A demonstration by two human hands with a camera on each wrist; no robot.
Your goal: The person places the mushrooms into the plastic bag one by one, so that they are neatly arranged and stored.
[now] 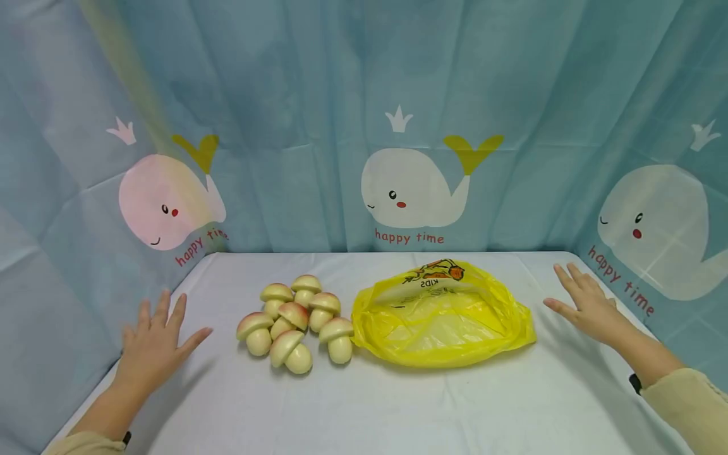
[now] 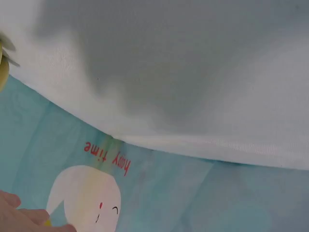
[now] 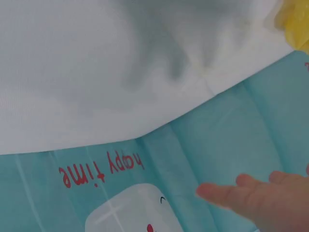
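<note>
Several toy mushrooms with cream stems and red-tinted caps lie in a cluster left of the middle of the table. Just to their right is a yellow plastic bag, its mouth spread wide toward me and dark print on its back wall. My left hand hovers over the table's left side, fingers spread, touching nothing. On the far side of the bag, my right hand is likewise held up with fingers apart and nothing in it. Each wrist view catches only part of its hand, near a lower corner.
A white cloth covers the table. Blue curtains printed with white whales and "happy time" enclose it at the back and both sides. Both hands cast shadows on the cloth.
</note>
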